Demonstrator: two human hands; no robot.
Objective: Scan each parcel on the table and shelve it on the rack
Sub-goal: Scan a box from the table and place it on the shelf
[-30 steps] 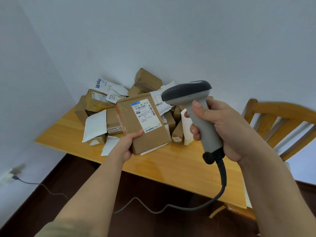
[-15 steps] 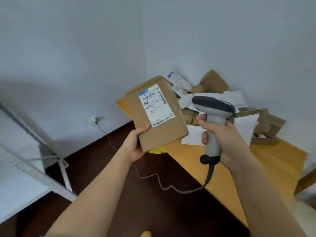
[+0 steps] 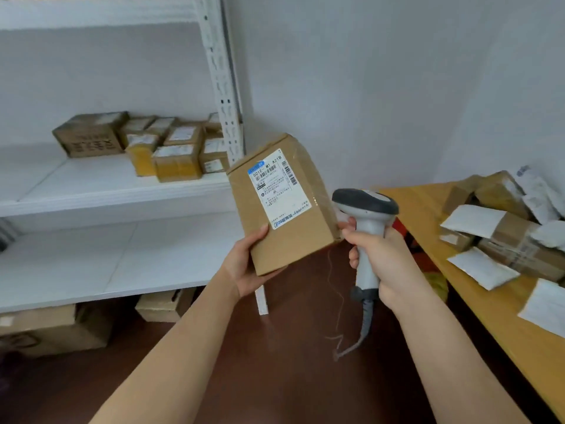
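Taped brown parcel (image 3: pixel 282 206), white label

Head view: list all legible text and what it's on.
"501E- M1 A21B": top line of the white label on the held parcel.
Label's barcodes and small print: too small to read.
Large carton on the rack, dark print: blurred.
Labels on other parcels: unreadable.

Left hand (image 3: pixel 244 264) holds a labelled parcel (image 3: pixel 282 206) beside the scanner (image 3: pixel 367 228) gripped by right hand (image 3: pixel 385 258).
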